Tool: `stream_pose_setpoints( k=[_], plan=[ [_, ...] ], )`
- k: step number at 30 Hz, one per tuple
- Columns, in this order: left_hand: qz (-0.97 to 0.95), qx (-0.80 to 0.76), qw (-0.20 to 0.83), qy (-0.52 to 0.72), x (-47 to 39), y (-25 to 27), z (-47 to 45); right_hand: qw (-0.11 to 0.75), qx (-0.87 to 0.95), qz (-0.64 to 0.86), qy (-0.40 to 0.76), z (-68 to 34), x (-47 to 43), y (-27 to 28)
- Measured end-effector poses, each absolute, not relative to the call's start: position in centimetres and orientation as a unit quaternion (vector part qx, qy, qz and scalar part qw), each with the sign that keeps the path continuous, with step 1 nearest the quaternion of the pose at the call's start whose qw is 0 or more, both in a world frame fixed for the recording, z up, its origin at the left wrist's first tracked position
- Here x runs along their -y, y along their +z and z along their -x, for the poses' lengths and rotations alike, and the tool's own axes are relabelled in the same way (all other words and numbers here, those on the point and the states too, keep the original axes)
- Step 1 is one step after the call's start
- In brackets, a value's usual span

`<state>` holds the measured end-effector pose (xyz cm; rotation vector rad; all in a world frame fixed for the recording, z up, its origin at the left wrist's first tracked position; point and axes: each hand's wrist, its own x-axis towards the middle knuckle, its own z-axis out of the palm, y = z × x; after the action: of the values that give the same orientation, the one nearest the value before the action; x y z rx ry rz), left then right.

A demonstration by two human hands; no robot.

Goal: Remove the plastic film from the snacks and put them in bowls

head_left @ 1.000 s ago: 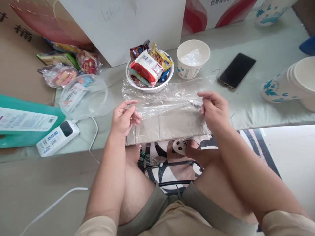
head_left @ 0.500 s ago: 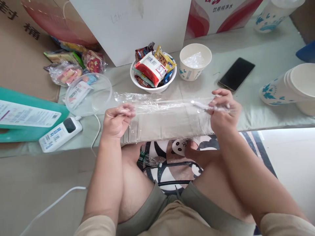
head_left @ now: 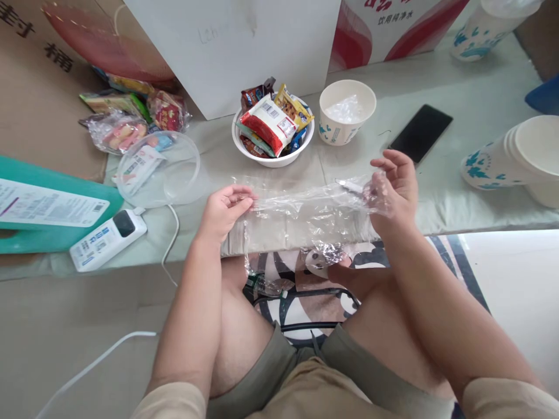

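A sheet of clear plastic film (head_left: pixel 301 203), perhaps a bag, hangs between my two hands above the front edge of the cloth-covered table. My left hand (head_left: pixel 225 209) pinches one end of it between thumb and fingers. The other end is gripped in my right hand (head_left: pixel 395 189), bunched against the palm, with the upper fingers partly lifted. A slim whitish item (head_left: pixel 349 185) with a dark tip sticks out from my right hand toward the middle; its kind is unclear. Beyond the film stand a bowl (head_left: pixel 273 160) of wrapped snacks and a paper cup (head_left: pixel 338 134) holding crumpled clear plastic.
At right lie a phone (head_left: pixel 421 132) and stacked paper cups (head_left: pixel 502 154). On the left are a clear plastic lid or tub (head_left: pixel 183 169), snack packets (head_left: pixel 117 128), a power strip (head_left: pixel 107 240) with a cable, and a green jug (head_left: pixel 56 198). Boxes (head_left: pixel 262 52) line the back.
My hands have come closer together, the left moving right and the right slightly left. The film, stretched taut before, now sags and crumples, hanging lower over the table edge.
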<state>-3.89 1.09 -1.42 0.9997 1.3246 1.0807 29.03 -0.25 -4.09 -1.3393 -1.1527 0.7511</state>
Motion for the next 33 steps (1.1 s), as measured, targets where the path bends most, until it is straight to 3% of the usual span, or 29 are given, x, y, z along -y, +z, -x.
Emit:
stream_pose_setpoints(
  k=[10,16,19,22,29,33],
  plan=[
    [-0.374,-0.471,0.549,0.580,-1.2,-0.5,3.9,0.392,0.730,0.513,0.222,-28.2,1.2,-3.2],
    [-0.389,-0.425,0.538,0.615,-1.7,-1.2,5.3,0.488,0.635,0.554,0.228,-27.7,1.0,-2.8],
    [-0.436,-0.404,0.546,0.590,-1.5,-1.6,6.6,0.516,0.597,0.560,0.253,-28.1,1.1,-2.7],
    [-0.510,-0.404,0.543,0.531,-0.8,-2.0,8.1,0.488,0.629,0.543,0.266,-28.7,1.5,-2.6],
    [-0.678,-0.431,0.482,0.350,1.4,-2.1,11.6,0.354,0.771,0.445,0.286,-30.1,2.5,-2.6],
    [-0.702,-0.390,0.488,0.342,1.7,-2.4,12.7,0.243,0.828,0.414,0.290,-30.7,2.8,-2.6]
  ],
)
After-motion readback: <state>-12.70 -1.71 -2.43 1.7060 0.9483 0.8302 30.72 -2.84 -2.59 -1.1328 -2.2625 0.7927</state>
